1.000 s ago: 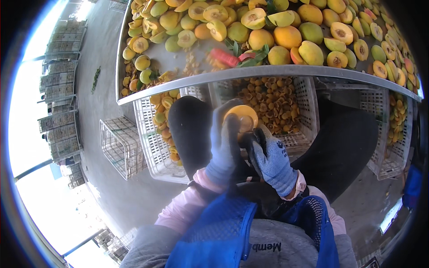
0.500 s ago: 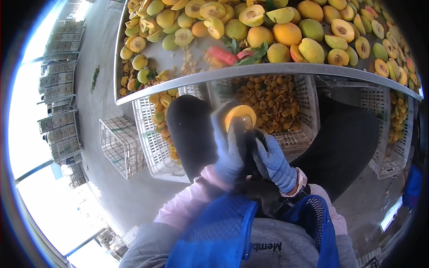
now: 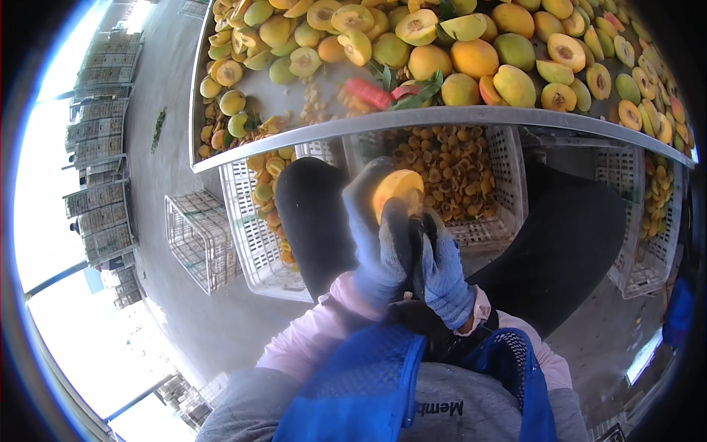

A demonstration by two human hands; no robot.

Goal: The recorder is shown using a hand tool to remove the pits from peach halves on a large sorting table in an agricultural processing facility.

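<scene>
My gloved left hand (image 3: 373,232) is closed around a yellow peach half (image 3: 398,193), holding it up between my knees. Pressed close against it, my gloved right hand (image 3: 439,261) has its fingers curled at the near side of the fruit. Whatever sits in the right fingers is hidden and blurred. Both gloves are blue-grey with dark finger parts. Beyond my hands, a white crate (image 3: 508,173) holds many small hollowed orange fruit pieces (image 3: 445,166).
A metal-edged table (image 3: 442,115) bears whole and halved peaches (image 3: 475,57), loose pits, leaves and a red object (image 3: 368,93). A crate of peach pieces (image 3: 247,243) stands by my left knee, another crate (image 3: 626,254) at the right. An off-white crate (image 3: 200,236) sits farther left.
The peach half has tilted in my left hand, and the left thumb now lies over its near side. My right hand has shifted slightly left, closer against the left one.
</scene>
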